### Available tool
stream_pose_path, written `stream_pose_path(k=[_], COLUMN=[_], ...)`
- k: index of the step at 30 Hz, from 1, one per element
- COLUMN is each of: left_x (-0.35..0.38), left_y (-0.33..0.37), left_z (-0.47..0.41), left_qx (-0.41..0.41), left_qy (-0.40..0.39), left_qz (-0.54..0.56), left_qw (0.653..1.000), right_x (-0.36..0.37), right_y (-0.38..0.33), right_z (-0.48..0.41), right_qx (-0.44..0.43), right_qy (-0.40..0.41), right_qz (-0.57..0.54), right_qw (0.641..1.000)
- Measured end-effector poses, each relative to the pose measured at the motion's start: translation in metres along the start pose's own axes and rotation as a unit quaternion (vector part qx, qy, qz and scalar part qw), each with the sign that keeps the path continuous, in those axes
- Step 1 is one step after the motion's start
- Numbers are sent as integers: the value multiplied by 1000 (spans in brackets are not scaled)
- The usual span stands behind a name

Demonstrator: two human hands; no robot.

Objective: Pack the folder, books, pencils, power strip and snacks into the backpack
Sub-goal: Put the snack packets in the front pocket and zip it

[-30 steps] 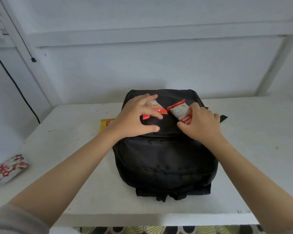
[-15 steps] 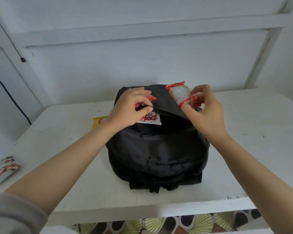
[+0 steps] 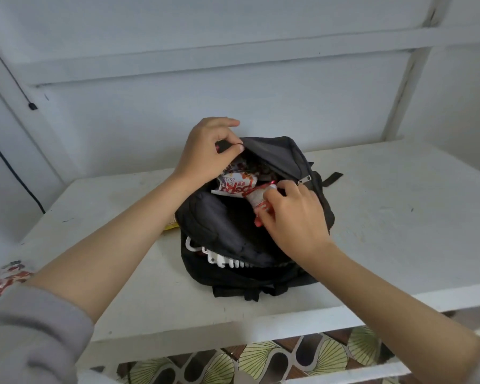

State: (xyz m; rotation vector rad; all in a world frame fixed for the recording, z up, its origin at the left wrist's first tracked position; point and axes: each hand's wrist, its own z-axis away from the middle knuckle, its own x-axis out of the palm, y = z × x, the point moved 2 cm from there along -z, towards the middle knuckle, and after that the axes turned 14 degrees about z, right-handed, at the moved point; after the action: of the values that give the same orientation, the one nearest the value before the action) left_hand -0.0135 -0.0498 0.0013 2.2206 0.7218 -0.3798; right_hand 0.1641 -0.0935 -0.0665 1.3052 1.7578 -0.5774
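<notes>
Left hand: the left hand (image 3: 208,156) is curled round the upper flap edge of the backpack (image 3: 233,239) and lifts it so the pocket mouth gapes. A scrap of red shows under the fingers; I cannot tell what it is.
Right hand: the right hand (image 3: 291,217) pinches a red-and-white snack packet (image 3: 257,199) by its near end, with the far end at the opening.
Backpack: it lies flat mid-counter (image 3: 399,217), with a printed snack (image 3: 234,184) already inside the mouth.
Handling: the packet looks light, soft and slick, and its contents probably crush easily. It is best held by the crimped end seal, without squeezing the middle.
Left to pack: a loose packet (image 3: 0,278) lies at the near-left edge, and a yellow packet (image 3: 171,225) sits just beside the backpack's left side.
Lower zip: a white plastic piece (image 3: 222,260) pokes out.
</notes>
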Motion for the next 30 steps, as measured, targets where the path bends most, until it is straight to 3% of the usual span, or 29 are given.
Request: stream_pose_path(k=[3,5,11,18,24,30], left_x=[0,-1,-1,-1,1,1], left_y=[1,1,3,3,1,-1], left_z=[1,2,6,14,19,20], left_qx=[6,10,7,2,-3,5], left_qy=[-2,-5,-15,-31,-35,-43], left_qz=[-3,-8,-8,-3,11,-4], left_qw=[1000,1000,1000,1000,999,999], right_x=[-2,-6,-2,14,10,21], right_y=[-6,-14,-26,-27,-33,-19], right_z=[3,10,12,-9,0,-6], right_qx=[14,-27,-48,39,-9,-26], right_qy=[11,17,-103,-227,-149,-237], right_qz=[-1,-20,0,35,49,-2], right_qw=[1000,999,994,972,988,971])
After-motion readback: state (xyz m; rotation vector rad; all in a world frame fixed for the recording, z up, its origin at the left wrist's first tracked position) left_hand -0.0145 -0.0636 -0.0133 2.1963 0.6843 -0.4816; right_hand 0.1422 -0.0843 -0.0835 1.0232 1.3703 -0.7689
